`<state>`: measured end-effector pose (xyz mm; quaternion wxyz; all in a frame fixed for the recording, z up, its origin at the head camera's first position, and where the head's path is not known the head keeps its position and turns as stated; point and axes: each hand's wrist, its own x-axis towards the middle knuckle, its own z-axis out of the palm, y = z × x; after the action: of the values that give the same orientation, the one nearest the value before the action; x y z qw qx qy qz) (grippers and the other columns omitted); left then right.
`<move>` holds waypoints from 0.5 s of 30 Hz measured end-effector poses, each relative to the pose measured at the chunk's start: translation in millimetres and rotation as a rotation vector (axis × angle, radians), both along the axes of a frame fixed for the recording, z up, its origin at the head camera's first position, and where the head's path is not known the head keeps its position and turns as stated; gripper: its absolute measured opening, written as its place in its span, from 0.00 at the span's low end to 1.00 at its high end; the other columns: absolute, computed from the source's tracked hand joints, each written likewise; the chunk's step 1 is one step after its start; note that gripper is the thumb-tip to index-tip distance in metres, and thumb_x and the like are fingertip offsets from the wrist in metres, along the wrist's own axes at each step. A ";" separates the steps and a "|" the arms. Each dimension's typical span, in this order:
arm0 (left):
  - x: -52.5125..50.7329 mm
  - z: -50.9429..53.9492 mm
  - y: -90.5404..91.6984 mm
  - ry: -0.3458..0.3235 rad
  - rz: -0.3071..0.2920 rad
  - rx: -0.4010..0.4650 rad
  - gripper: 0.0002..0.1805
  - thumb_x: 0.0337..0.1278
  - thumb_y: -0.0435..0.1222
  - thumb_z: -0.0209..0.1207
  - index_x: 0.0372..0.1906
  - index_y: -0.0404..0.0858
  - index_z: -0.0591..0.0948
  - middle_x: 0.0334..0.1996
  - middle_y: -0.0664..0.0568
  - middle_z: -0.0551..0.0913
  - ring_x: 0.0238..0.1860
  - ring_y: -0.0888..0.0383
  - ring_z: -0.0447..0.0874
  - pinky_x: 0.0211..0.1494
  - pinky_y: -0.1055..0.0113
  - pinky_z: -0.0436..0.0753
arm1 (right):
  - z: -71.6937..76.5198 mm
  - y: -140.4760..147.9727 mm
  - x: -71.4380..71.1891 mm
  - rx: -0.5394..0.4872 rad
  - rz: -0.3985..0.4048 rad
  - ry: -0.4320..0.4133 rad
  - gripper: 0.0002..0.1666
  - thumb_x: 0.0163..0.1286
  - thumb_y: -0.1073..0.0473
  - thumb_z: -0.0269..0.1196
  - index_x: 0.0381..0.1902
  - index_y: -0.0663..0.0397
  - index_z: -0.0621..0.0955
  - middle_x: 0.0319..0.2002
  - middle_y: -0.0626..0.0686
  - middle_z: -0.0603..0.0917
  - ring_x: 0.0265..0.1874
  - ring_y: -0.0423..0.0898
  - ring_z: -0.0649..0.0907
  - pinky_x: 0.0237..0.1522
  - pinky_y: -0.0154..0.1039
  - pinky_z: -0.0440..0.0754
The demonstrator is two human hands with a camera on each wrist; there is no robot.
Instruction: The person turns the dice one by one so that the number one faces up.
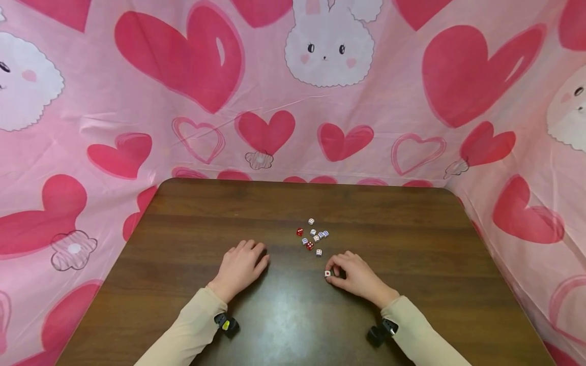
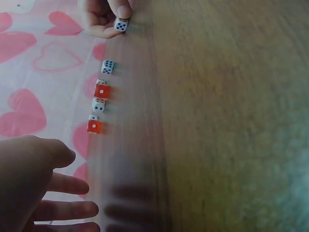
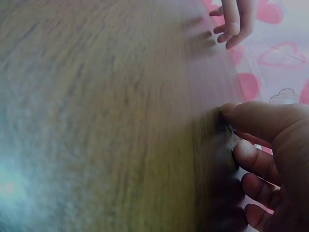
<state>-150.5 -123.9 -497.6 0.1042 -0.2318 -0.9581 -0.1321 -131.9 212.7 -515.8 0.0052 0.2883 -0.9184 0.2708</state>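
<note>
In the head view my right hand (image 1: pixel 359 278) pinches a white die (image 1: pixel 327 273) between thumb and forefinger, low over the table; a red dot marks its upper face. The left wrist view shows that same die (image 2: pixel 121 24) with blue dots facing the camera. My left hand (image 1: pixel 239 269) lies on the tabletop with its fingers relaxed and holds nothing. Between and beyond the hands is a loose cluster of small dice: two red ones, one red die (image 1: pixel 299 232) at its left and another red die (image 1: pixel 310 245) nearer, plus several white dice (image 1: pixel 316 238). In the right wrist view the pinched die is hidden.
The dice lie on a dark brown wooden table (image 1: pixel 183 223) with rounded far corners. A pink cloth (image 1: pixel 274 66) with hearts and rabbit faces hangs behind it and at both sides. A black wrist device (image 1: pixel 227 324) sits at each sleeve.
</note>
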 end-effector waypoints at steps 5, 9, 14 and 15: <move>-5.5 0.7 3.2 0.006 -0.026 0.019 0.12 0.67 0.43 0.67 0.48 0.40 0.86 0.40 0.47 0.86 0.41 0.47 0.84 0.39 0.50 0.85 | 0.1 0.4 -0.2 -0.006 0.010 0.011 0.12 0.64 0.53 0.76 0.37 0.39 0.81 0.27 0.37 0.73 0.32 0.36 0.68 0.39 0.37 0.65; -13.9 7.2 10.3 -0.016 -0.069 0.066 0.10 0.68 0.42 0.66 0.46 0.42 0.86 0.40 0.50 0.86 0.40 0.50 0.84 0.38 0.52 0.85 | -1.7 1.1 -0.9 -0.014 0.015 0.030 0.12 0.64 0.53 0.76 0.37 0.38 0.81 0.27 0.36 0.72 0.32 0.35 0.67 0.38 0.37 0.65; -27.5 15.8 22.4 -0.043 -0.114 0.127 0.09 0.68 0.41 0.66 0.47 0.43 0.87 0.40 0.52 0.87 0.40 0.53 0.86 0.39 0.53 0.86 | -4.6 0.7 -1.5 -0.023 0.016 0.059 0.12 0.64 0.53 0.76 0.36 0.37 0.81 0.26 0.35 0.71 0.31 0.34 0.67 0.39 0.37 0.65; -30.2 16.1 24.7 -0.051 -0.118 0.134 0.08 0.68 0.41 0.66 0.47 0.44 0.87 0.39 0.53 0.86 0.40 0.53 0.86 0.39 0.53 0.86 | -5.1 0.5 -1.3 -0.030 0.017 0.067 0.12 0.63 0.53 0.76 0.36 0.38 0.81 0.26 0.35 0.71 0.31 0.34 0.67 0.39 0.37 0.65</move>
<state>-180.7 -99.2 -481.5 0.0871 -0.2767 -0.9342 -0.2075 -133.3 213.1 -521.0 0.0379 0.3048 -0.9111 0.2749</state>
